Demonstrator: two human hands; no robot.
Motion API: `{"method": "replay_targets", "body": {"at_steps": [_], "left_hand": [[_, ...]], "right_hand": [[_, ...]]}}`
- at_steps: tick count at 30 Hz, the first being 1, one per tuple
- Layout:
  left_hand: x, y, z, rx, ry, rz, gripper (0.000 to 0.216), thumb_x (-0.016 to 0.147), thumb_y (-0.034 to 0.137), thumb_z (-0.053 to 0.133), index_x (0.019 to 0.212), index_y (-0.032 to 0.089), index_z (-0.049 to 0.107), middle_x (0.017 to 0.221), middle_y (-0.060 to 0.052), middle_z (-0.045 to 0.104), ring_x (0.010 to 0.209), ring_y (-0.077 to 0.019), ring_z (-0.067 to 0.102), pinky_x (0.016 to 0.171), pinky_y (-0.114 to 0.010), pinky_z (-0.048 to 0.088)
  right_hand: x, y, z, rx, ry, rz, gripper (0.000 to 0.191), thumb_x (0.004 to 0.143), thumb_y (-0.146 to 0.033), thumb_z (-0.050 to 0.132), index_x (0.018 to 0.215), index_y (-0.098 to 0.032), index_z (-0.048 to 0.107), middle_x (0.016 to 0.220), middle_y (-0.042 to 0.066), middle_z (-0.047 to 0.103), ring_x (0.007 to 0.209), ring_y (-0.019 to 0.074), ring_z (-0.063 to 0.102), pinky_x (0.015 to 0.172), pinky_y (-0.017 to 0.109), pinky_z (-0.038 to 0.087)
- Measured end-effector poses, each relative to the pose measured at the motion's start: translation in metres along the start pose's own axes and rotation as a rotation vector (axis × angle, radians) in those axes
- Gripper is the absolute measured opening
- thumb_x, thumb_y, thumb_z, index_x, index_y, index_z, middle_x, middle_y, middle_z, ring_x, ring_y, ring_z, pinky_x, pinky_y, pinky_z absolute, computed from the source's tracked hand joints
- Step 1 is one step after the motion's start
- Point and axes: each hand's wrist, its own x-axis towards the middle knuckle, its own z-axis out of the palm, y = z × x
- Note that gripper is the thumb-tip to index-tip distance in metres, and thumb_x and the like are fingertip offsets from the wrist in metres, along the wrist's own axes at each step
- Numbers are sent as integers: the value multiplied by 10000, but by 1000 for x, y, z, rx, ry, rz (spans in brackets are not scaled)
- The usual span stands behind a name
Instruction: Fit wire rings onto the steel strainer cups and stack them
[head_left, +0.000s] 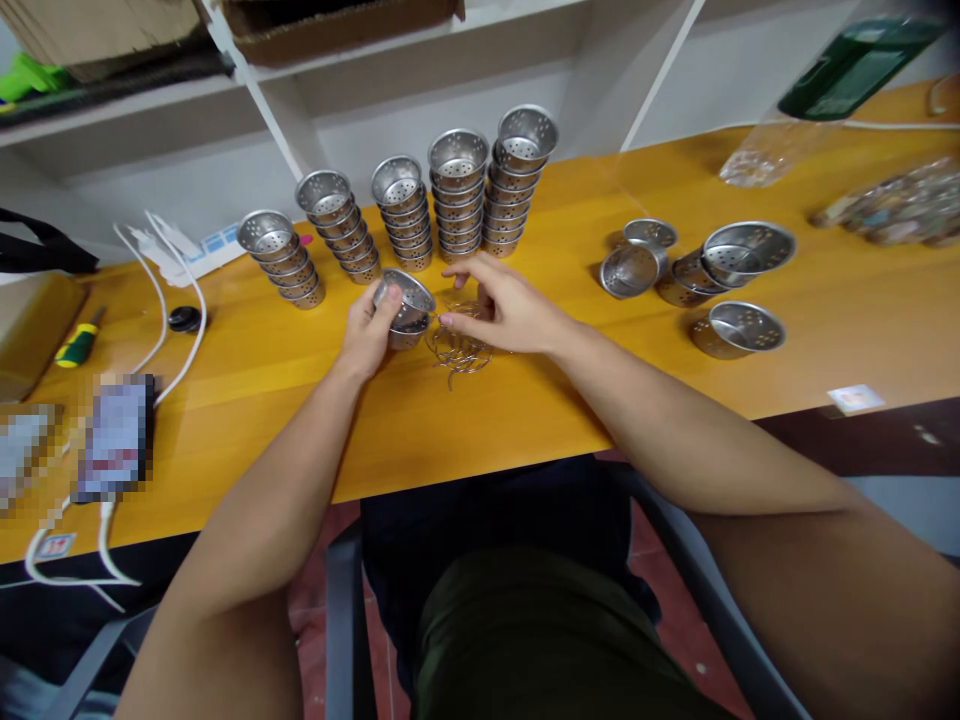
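Note:
My left hand (369, 330) grips a small perforated metal cup (406, 306) tilted on the orange table (525, 420). My right hand (501, 302) rests over a tangle of thin wire handles (457, 349), fingers curled and pinching at one of them right beside the cup. Behind the hands stand several stacks of the same metal cups (457, 195), rising in height from left to right.
Loose metal cups (705, 275) lie on their sides to the right. A screwdriver (77, 340), white cables (161, 300) and a phone (116, 435) lie on the left. A clear plastic bag (780, 140) sits far right. White shelving stands behind the table.

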Motion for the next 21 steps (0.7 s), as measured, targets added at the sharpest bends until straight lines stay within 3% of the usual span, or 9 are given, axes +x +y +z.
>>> {"method": "replay_targets", "body": {"at_steps": [2,4,7,9,12,14,17,21], "left_hand": [[-4,10,4,43,-100,12,857,952,1078,935,1183,255,872,1066,-81,851,931,-289,819,871,-463,719],[-8,19,7,58,-221,18,820,974,1041,952,1204,256,901,1069,-76,871,919,-277,815,840,-427,710],[-11,25,7,65,-313,28,820,990,1032,950,1256,258,911,1126,-81,906,968,-283,845,862,-405,727],[-10,25,3,62,-328,42,906,915,1048,1005,1355,264,893,1214,-91,914,1034,-293,866,899,-400,736],[-8,21,-6,78,-293,105,1151,699,972,1192,1542,292,803,1395,-109,889,1159,-321,879,979,-421,744],[-6,19,-9,135,-215,179,1227,669,873,1256,1622,306,731,1440,-111,859,1225,-337,872,1065,-466,746],[-4,16,-8,224,-109,262,1119,769,786,1235,1611,293,688,1464,-116,823,1328,-356,847,1206,-530,720],[-4,17,-4,275,-101,277,1049,774,728,1229,1555,278,693,1485,-121,826,1375,-364,831,1245,-544,706]], "right_hand": [[-1,-4,3,91,-62,-55,978,1119,-798,914,1889,-269,625,1661,187,749,978,245,720,926,461,732],[-2,-7,7,129,-115,-121,1005,1136,-737,916,1961,-293,554,1696,183,735,1026,245,727,938,444,726],[-2,-10,8,97,-100,-188,826,1144,-635,889,1844,-253,675,1578,170,782,1167,292,759,1040,487,733],[0,-9,6,65,-27,-198,794,1103,-649,909,1770,-256,730,1543,166,793,1263,342,776,1131,570,740],[4,-8,-5,-5,97,-154,898,1011,-758,982,1747,-297,753,1600,185,765,1506,467,734,1342,775,656],[7,-7,-14,-58,140,-112,1000,956,-816,1018,1772,-310,737,1660,202,735,1624,530,672,1442,867,555],[9,-4,-26,-121,144,-75,1074,954,-837,1020,1826,-308,684,1729,218,714,1681,557,634,1485,888,513],[9,3,-30,-161,109,-63,959,1007,-786,998,1787,-316,700,1719,212,744,1684,560,635,1453,881,559]]}}
